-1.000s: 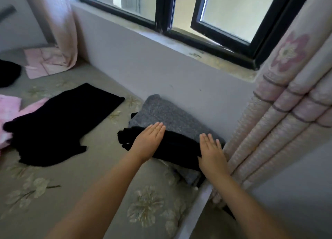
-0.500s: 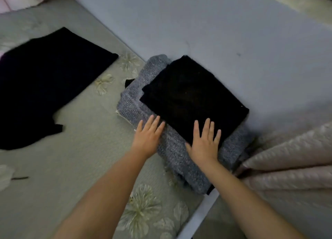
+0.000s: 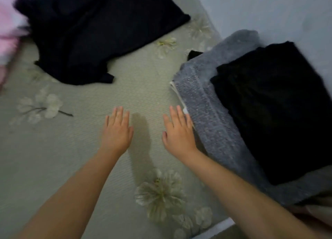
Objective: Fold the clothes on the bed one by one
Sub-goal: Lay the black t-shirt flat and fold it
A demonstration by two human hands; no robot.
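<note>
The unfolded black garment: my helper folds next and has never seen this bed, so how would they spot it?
Start at the grey-green floral bed sheet and look toward its far left part. The unfolded black garment lies spread flat there, beside pink fabric. Unlike the folded black garment stacked on the grey knit by the wall, it is loose and lies alone.

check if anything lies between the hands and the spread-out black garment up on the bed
Nothing visible does. Only bare floral bedsheet separates the left hand and right hand from the unfolded black garment; the folded stack sits off to the right.
</note>
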